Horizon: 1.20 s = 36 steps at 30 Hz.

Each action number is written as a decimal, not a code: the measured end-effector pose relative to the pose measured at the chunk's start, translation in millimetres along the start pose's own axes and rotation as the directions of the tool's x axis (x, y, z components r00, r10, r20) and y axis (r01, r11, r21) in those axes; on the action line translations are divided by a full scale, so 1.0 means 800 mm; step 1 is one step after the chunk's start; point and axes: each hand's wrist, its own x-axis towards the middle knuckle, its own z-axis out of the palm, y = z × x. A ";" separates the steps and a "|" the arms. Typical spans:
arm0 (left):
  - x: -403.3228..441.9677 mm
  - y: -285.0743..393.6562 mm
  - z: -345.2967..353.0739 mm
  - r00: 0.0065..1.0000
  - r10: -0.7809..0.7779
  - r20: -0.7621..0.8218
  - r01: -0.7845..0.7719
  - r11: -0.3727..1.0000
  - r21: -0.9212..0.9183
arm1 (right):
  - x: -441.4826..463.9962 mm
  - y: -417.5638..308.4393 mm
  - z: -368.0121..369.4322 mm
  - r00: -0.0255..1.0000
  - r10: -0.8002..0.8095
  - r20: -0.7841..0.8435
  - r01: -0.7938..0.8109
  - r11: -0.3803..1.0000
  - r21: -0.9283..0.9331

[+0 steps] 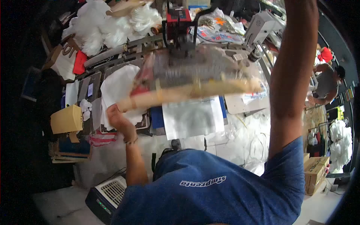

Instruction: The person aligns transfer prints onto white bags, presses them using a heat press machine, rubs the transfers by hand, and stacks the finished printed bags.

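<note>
My left hand (119, 118) is closed at the left end of a long tan strip (176, 93), which is smeared by motion. This strip runs along the front edge of a grey plate (180, 73) below a red and black press head (179, 20). Under the strip lies a white sheet (193, 120) with faint print, on a blue surface (156, 118). My right arm reaches up past the top edge of the view, so the hand is hidden. White fabric (116, 84) lies left of the plate.
White bundles (93, 28) are piled at the back left. A yellow-tan box (66, 119) stands on the left. At the lower left is a vented machine (107, 197). Another person (328, 84) stands at the far right, above a cardboard box (315, 174).
</note>
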 end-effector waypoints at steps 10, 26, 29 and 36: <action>-0.104 0.248 0.076 0.509 0.601 0.617 -0.306 0.796 -0.523 | -0.454 -0.204 0.144 0.849 -0.058 0.525 -0.479 0.336 0.811; -0.177 0.162 0.098 0.513 0.049 0.857 0.122 0.984 -0.129 | -0.474 -0.242 0.099 0.779 0.106 0.618 -0.442 0.792 0.421; -0.176 0.164 0.098 0.471 0.019 0.882 0.072 0.996 -0.060 | -0.539 -0.219 0.185 0.762 0.123 0.635 -0.536 0.671 0.513; -0.145 0.148 0.120 0.341 0.212 0.916 -0.018 0.976 -0.219 | -0.455 -0.232 0.134 0.747 -0.082 0.660 -0.304 0.841 0.449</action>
